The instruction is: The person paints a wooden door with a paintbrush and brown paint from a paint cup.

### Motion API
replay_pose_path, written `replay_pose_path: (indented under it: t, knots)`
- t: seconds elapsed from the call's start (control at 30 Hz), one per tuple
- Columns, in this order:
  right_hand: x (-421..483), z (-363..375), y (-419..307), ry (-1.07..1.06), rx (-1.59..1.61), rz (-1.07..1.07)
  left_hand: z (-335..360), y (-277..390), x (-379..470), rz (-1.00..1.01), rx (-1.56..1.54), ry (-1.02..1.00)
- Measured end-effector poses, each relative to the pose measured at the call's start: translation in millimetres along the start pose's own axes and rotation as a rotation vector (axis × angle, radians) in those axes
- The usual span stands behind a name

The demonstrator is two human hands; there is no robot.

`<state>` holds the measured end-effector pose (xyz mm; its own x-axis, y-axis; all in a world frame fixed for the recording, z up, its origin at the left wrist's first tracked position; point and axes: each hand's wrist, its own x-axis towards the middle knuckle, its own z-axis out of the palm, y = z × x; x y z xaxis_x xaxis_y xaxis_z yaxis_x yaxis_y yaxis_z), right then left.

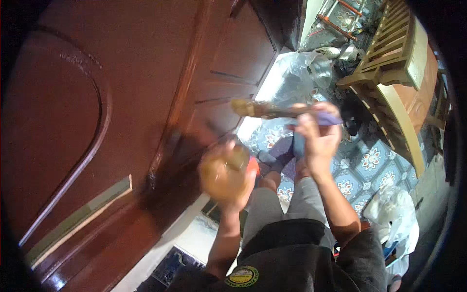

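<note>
In my left hand (243, 193) is a round, open container (219, 179) with amber-brown contents, blurred by motion; something red shows beside it. My right hand (321, 137) grips a long brown brush-like tool (270, 109), held roughly level, its yellowish end pointing left above the container and a purple part (328, 118) at the fingers. The two hands are apart. To the left stands a large reddish-brown panelled wooden door (146, 73), glossy in places, with a curved raised moulding (104, 120).
A wooden slatted bench (397, 106) stands at the right. Clear plastic sheeting (310, 71) lies on the patterned tile floor (372, 160) beyond my feet. White plastic bags (394, 208) are at the lower right, and a red-and-white metal frame (335, 25) is at the top.
</note>
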<state>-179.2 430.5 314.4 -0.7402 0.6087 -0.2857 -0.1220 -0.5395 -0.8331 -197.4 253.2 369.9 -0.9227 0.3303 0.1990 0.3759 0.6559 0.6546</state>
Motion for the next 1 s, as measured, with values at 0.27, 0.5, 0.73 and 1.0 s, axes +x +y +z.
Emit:
replay_pose_path:
  t: [0.27, 0.5, 0.73, 1.0]
  knots:
    - [-39, -35, -102, -0.214, -0.22, -0.394, 70, -16, 21, -0.001, -0.582, 0.032]
    - [-49, -14, -99, -0.553, -0.752, -0.608, 65, -11, 17, 0.218, -0.428, -0.08]
    - [-61, -18, -70, -0.36, -0.581, -0.401, 52, -17, 8, 0.122, -0.448, -0.077]
    - [-43, -31, -30, -0.008, 0.024, 0.109, 48, -22, 13, 0.084, -0.499, 0.114]
